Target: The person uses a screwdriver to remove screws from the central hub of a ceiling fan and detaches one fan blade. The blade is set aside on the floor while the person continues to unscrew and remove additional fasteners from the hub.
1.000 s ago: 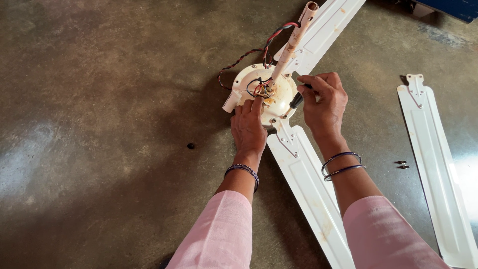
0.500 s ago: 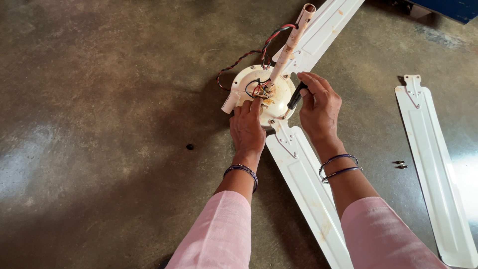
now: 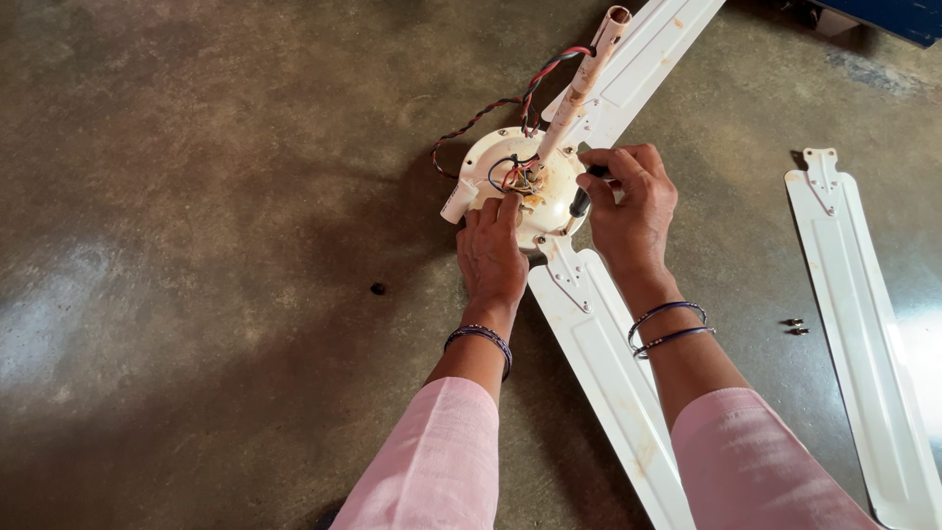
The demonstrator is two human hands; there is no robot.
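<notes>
A white ceiling fan motor housing (image 3: 489, 155) lies on the concrete floor with coloured wires (image 3: 515, 177) showing at its centre and a pale down rod (image 3: 584, 79) rising from it. My left hand (image 3: 491, 257) rests flat on the housing's near rim. My right hand (image 3: 628, 211) grips a dark-handled screwdriver (image 3: 581, 203), its tip down at the housing's edge where a white blade (image 3: 608, 373) is attached. A second attached blade (image 3: 648, 54) runs to the upper right.
A loose white fan blade (image 3: 863, 344) lies on the floor at the right, with two small dark screws (image 3: 793, 326) beside it. A small black object (image 3: 377, 289) sits left of my left arm. A twisted red and black cable (image 3: 481, 118) loops behind the housing.
My right hand has shifted slightly left and closer over the housing's edge with the screwdriver. My left hand stays on the housing.
</notes>
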